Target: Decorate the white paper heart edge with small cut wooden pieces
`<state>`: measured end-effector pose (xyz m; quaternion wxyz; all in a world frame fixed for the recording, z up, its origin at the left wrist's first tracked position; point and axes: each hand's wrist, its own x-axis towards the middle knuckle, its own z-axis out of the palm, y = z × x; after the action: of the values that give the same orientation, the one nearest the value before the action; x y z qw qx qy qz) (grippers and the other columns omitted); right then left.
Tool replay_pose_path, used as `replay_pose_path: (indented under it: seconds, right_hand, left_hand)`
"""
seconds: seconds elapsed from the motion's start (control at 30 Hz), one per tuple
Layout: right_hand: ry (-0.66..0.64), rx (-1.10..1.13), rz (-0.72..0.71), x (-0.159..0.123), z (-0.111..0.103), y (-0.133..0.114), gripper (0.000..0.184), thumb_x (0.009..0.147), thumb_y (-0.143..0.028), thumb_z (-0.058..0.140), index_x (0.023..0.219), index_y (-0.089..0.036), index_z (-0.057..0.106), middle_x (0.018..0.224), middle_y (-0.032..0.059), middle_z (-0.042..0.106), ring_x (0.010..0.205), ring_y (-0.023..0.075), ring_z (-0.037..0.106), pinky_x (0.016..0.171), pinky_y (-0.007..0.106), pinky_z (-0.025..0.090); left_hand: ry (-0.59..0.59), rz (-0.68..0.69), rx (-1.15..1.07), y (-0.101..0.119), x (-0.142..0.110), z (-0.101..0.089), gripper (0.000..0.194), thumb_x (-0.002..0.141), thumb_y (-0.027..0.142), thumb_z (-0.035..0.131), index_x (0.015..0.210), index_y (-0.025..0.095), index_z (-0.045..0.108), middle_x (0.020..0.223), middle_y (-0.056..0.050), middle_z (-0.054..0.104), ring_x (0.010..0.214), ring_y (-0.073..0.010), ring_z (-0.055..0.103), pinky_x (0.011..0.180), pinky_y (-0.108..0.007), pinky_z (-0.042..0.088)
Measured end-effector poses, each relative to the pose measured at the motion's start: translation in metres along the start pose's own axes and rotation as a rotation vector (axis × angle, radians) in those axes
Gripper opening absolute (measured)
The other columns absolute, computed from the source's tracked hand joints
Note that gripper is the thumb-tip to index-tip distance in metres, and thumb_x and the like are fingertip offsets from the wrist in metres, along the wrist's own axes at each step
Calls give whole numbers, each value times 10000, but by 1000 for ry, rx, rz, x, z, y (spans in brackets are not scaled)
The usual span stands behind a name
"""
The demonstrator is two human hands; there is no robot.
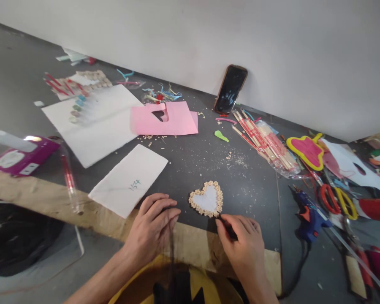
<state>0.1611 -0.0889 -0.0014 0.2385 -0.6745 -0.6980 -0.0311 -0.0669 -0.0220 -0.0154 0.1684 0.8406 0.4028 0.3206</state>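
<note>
The heart-shaped piece (208, 198) lies flat on the near part of the table (190, 169), between the two hands and closer to the right one. Its middle is white, and small beige bits form a border all around it. The right hand (240, 236) is at the near right edge of this piece; its thumb and forefinger are bent close to each other there, but I cannot tell if they pinch the border or only touch beside it. The left hand (155, 219) is to the left, apart from the heart, with the fingers loosely bent and near together; whether something is held under them, I cannot tell.

Just beyond the left hand lies a white card (117, 185) with green handwriting. Farther is a pink paper (180, 118) with a heart-shaped opening, and left of it a large white sheet (98, 139). At the far side, a phone (230, 89) leans against the wall (164, 38). To the right of the phone and nearer, a clear packet (277, 147) holds red and pale sticks. A small light green piece (221, 136) lies beyond the heart, near some pale crumbs (239, 161). On the right side there are a blue glue gun (312, 221) and, just beyond it, scissors with red handles (329, 198).
</note>
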Motion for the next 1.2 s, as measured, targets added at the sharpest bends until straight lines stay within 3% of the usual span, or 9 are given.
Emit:
replay_pose_path:
  seconds: [0.3, 0.5, 0.7, 0.83, 1.0, 1.2]
  right_hand:
    - [20, 83, 144, -6, -9, 17, 230, 881, -281, 479, 1070, -192, 575, 980, 68, 608, 906, 163, 580, 808, 297, 465]
    - [48, 79, 268, -9, -17, 31, 330, 900, -360, 422, 1176, -205, 517, 1165, 104, 540, 1086, 211, 519, 915, 371, 439]
    - [84, 132, 335, -16, -11, 37, 333, 914, -353, 378, 1188, -206, 498, 1242, 123, 499, 1140, 237, 493, 972, 438, 399]
    - [91, 173, 307, -21, -7, 40, 344, 917, -340, 368, 1211, -202, 481, 1262, 120, 485, 1181, 237, 467, 973, 430, 408]
    - [-75, 210, 206, -18, -14, 49, 400, 919, -315, 368, 1305, -214, 402, 1316, 110, 453, 1221, 220, 440, 984, 409, 429]
    - [-289, 274, -32, 25, -24, 67, 366, 925, -286, 358, 1273, -236, 457, 1253, 101, 522, 1145, 195, 515, 941, 370, 476]
  left_hand:
    - [-1, -33, 82, 5, 1, 0, 171, 847, 128, 537, 974, 203, 624, 992, -47, 652, 1064, -242, 503, 913, -439, 399]
    - [-69, -94, 190, 8, 11, -2, 216, 857, 212, 533, 1052, 235, 623, 1071, -53, 641, 1126, -267, 480, 961, -471, 338]
    - [-132, -97, 280, 2, 19, 4, 361, 845, 310, 564, 1198, 236, 550, 1169, -78, 594, 1194, -296, 425, 981, -488, 322]
    - [-174, -105, 335, 8, 20, 7, 448, 861, 374, 533, 1268, 194, 485, 1262, -97, 550, 1285, -295, 348, 1052, -511, 248]
    - [-262, -59, 458, 15, 14, 10, 584, 882, 490, 442, 1334, 124, 405, 1396, -143, 427, 1358, -312, 230, 1076, -562, 178]
    - [-254, -49, 521, 23, 3, 17, 628, 886, 528, 392, 1351, 105, 395, 1420, -136, 404, 1366, -293, 232, 1092, -538, 165]
